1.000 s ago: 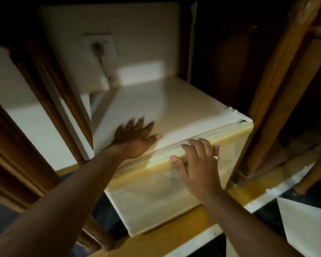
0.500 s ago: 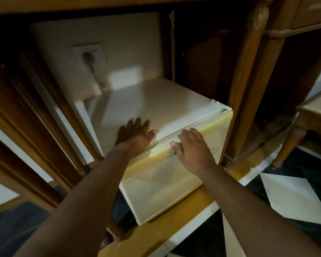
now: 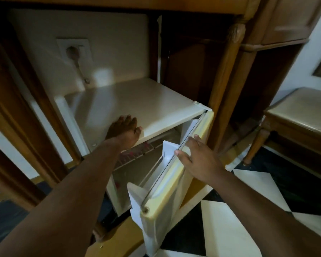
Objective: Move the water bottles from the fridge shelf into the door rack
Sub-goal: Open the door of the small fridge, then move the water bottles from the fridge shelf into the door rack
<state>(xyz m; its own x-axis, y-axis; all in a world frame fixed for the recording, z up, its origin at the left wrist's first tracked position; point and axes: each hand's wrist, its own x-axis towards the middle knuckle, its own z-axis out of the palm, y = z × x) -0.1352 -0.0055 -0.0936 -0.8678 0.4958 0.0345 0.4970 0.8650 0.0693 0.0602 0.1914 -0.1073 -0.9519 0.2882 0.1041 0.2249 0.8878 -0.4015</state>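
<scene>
**Hands at the half-open fridge**

Both hands are on the small fridge (image 3: 137,106). The left hand (image 3: 124,131) lies flat and spread on its top near the front edge, holding nothing. The right hand (image 3: 196,160) rests with fingers loosely open against the top edge of the door (image 3: 174,184), which stands partly open, swung out on its right-side hinge.

Inside it is dim. A wire shelf (image 3: 137,154) shows below the left forearm, with blurred reddish marks; I cannot make out any water bottles. The door rack (image 3: 156,171) is seen only edge-on, its contents hidden.

The fridge sits in a wooden cabinet (image 3: 228,75), a wall socket (image 3: 74,50) behind it. The floor (image 3: 230,219) is black-and-white tile, and a wooden stool (image 3: 300,115) stands to the right, cut off.
</scene>
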